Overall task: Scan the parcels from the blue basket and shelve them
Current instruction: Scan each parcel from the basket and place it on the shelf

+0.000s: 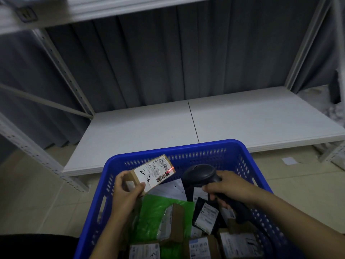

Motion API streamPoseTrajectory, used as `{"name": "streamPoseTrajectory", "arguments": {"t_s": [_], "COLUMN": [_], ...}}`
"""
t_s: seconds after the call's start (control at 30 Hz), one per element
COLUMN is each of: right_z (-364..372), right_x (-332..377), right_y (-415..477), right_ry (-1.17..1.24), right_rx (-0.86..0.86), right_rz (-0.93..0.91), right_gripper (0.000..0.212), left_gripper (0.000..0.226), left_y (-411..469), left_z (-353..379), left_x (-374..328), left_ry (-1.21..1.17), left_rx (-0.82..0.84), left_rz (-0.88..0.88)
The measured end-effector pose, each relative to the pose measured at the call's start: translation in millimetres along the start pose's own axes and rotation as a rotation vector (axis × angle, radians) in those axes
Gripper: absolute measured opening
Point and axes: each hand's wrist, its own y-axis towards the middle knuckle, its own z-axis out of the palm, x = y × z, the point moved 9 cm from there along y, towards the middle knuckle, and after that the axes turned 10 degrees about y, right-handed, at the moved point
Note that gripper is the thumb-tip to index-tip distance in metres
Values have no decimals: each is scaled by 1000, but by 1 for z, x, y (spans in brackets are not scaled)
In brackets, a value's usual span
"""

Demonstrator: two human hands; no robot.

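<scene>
- Head view. Left hand (pixel 127 189) grasps a small brown cardboard parcel (pixel 149 174) by its near end, thumb on top of the label and fingers curled round the far side.
- The parcel is held above the far-left part of the blue basket (pixel 186 146), tilted, with its label face up.
- The white shipping label (pixel 155 171) covers most of the top face. It carries handwritten black marks near the thumb, fine print in the middle and barcodes at the far end.
- A red scan line (pixel 170 169) falls on the barcode end of the label.
- Right hand (pixel 231 186) is clenched round the handle of a black barcode scanner (pixel 200 173), whose head points at the parcel, close but apart from it.
- In the basket lie a green poly bag (pixel 155 208), a black pouch (pixel 205 215) with a white label, a pale mailer (pixel 168 189) and several brown labelled boxes (pixel 240 242).
- The basket stands on the tiled floor (pixel 37 193), in front of the low white shelf board (pixel 186 124).
- A grey curtain (pixel 168 53) hangs behind the rack.
</scene>
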Motion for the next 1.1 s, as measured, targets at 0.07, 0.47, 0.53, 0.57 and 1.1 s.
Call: {"name": "streamPoseTrajectory", "arguments": {"t_s": [0.07,0.47,0.53,0.57,1.1], "right_z": [1,-24,-34,-37,-105], "right_x": [2,39,47,51,188], "right_y": [-1,-15,-22,-25,-135], "right_ry": [-4,164,177,180,393], "right_rx": [8,-308,-414,-444,-855], "right_rz": [3,-244,-324,-352,-649], "right_gripper": [17,4,9,12,19], "left_gripper": [48,39,40,40,75], "left_y": [-1,-14,-18,-20,-61], "left_z": [1,18,28,33,38], "left_x": [-3,-69,-89,-99,-323], "left_ry": [-18,-174,-261,-319,241], "left_rx": [5,118,190,237,471], "left_rz": [6,91,76,52,695]}}
